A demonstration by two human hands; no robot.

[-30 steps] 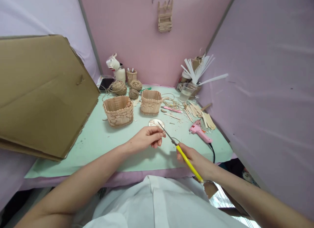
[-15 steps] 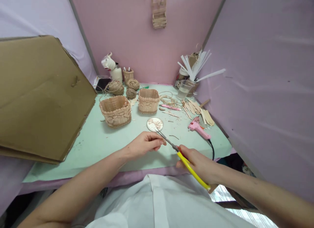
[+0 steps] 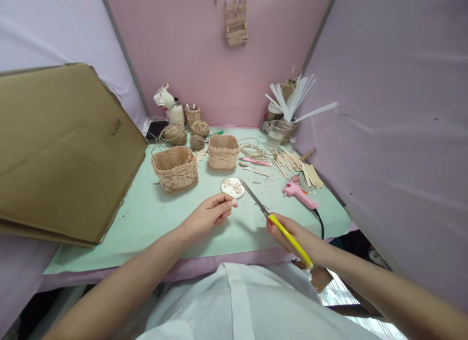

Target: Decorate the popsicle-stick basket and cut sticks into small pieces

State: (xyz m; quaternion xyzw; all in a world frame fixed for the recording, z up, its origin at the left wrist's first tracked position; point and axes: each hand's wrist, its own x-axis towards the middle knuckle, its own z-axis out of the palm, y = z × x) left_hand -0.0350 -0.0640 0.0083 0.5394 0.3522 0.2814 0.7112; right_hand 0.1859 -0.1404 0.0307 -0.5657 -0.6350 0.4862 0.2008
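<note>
My left hand [image 3: 210, 214] is closed in a pinch on a small pale wooden piece [image 3: 234, 202] that juts from the fingertips. My right hand [image 3: 292, 235] grips yellow-handled scissors [image 3: 290, 236], whose long metal blades look closed and point up and left. The blades are apart from the wooden piece. Just beyond my left hand lies a round white dish [image 3: 237, 193] holding small wooden pieces. Farther back stand two small wooden baskets, the left basket [image 3: 178, 180] wider and the right basket [image 3: 223, 159] smaller.
A pink glue gun [image 3: 302, 193] with a black cord lies at the right, near flat wooden sticks [image 3: 312, 176]. Twine balls [image 3: 174, 133] sit at the back left. A clear cup [image 3: 277, 135] stands at the back right. A large cardboard sheet [image 3: 66, 154] leans over the left side.
The scissors have drawn away to the right from my left hand, and their blades have come together. My left hand has shifted slightly left with the wooden piece showing.
</note>
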